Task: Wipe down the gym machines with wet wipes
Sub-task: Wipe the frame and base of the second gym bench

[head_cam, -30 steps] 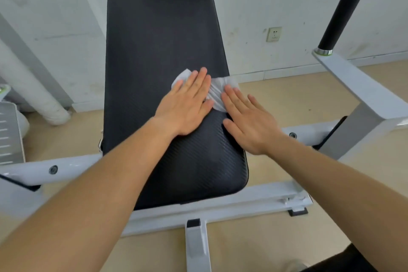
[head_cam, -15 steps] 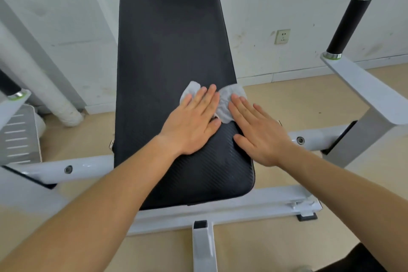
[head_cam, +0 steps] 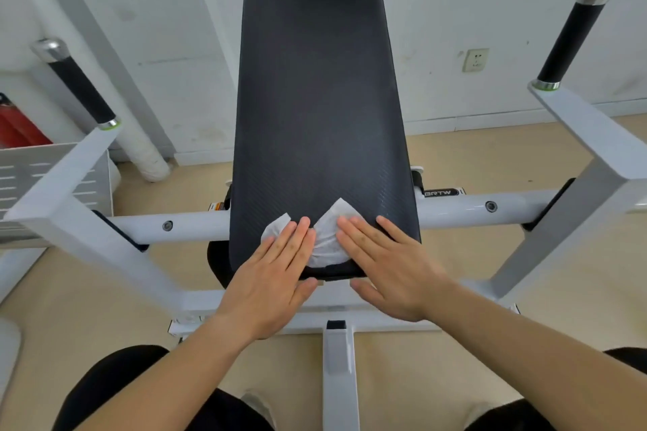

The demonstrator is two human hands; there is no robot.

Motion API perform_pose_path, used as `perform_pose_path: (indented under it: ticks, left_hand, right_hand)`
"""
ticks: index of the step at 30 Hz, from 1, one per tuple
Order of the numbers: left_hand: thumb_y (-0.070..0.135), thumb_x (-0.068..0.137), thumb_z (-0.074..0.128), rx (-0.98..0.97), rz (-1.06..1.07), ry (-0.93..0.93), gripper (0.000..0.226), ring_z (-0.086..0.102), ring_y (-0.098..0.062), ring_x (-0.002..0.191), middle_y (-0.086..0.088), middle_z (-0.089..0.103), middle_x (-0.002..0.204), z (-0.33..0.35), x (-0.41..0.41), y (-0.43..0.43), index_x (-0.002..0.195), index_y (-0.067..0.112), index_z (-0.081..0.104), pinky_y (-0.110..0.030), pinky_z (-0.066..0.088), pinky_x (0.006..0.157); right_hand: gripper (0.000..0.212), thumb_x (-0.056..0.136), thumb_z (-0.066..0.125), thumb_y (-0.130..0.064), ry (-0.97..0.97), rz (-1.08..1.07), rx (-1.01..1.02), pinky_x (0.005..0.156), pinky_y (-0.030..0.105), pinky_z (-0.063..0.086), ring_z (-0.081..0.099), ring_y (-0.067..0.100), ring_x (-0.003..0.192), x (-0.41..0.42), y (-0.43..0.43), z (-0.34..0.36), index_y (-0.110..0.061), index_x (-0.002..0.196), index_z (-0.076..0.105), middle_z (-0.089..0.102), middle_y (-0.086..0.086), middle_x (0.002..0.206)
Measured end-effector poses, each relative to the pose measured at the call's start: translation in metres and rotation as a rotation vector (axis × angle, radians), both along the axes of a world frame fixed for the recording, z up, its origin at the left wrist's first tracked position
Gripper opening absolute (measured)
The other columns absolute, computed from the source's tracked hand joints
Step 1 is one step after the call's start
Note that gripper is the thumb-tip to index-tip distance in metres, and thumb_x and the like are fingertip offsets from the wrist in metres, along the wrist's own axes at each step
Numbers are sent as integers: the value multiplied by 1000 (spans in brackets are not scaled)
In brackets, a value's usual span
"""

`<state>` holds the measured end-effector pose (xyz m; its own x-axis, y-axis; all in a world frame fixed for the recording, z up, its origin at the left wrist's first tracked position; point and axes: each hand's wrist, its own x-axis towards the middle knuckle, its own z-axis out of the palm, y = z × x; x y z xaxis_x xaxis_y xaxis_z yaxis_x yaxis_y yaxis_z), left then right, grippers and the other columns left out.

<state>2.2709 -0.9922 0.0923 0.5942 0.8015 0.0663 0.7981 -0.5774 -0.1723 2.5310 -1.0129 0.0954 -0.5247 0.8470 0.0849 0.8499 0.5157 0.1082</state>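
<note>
A long black back pad [head_cam: 315,80] rises ahead of me on a white gym machine frame [head_cam: 518,203]. A white wet wipe [head_cam: 327,240] lies flat near the pad's bottom edge. My left hand [head_cam: 273,280] presses on the wipe's left part with straight fingers. My right hand [head_cam: 388,266] lies beside it, its straight fingers pressing the wipe's right part. Both palms reach past the pad's lower edge.
Two black grip handles with chrome caps stand up, one at the left [head_cam: 77,84] and one at the right [head_cam: 574,35]. A white perforated panel [head_cam: 31,178] and a red object [head_cam: 17,129] are at the far left. A white pipe [head_cam: 147,157] meets the tan floor.
Both hands have slid the wipe down the pad from its lower-middle part to its bottom edge. The view has pulled back, showing the whole pad and both handles.
</note>
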Motion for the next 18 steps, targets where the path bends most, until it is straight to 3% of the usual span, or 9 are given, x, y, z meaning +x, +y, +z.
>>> perform_pose_path:
  ticks: [2,7,13,18]
  left_hand:
    - [56,104,10,2,40,-16,72,1,-20,155,-7,-2,168,11,4,20,160,11,6,-41,16,126]
    - [60,97,1,-52,154,-105,78,-18,-15,153,-3,-23,165,56,26,103,158,15,-13,-39,0,126]
    - [59,99,6,-48,184,-100,77,-18,-15,153,-2,-24,165,96,37,187,158,15,-14,-42,0,127]
    - [61,99,8,-7,128,-107,77,-20,-16,152,-3,-23,165,80,30,165,159,17,-13,-40,-4,126]
  right_hand:
    - [72,101,18,-54,-1,-19,-13,123,45,6,4,21,155,-1,26,14,-12,159,12,5,5,167]
    - [73,100,8,-55,6,-109,51,125,41,-3,-6,16,155,-9,98,53,-14,160,0,-8,3,168]
    - [69,103,8,-52,-5,-221,22,125,40,-5,-12,13,154,-11,180,98,-15,160,-7,-14,1,167]
    - [75,96,3,-54,-6,-145,41,126,40,-5,-14,17,154,-24,161,79,-14,159,-9,-14,5,167]
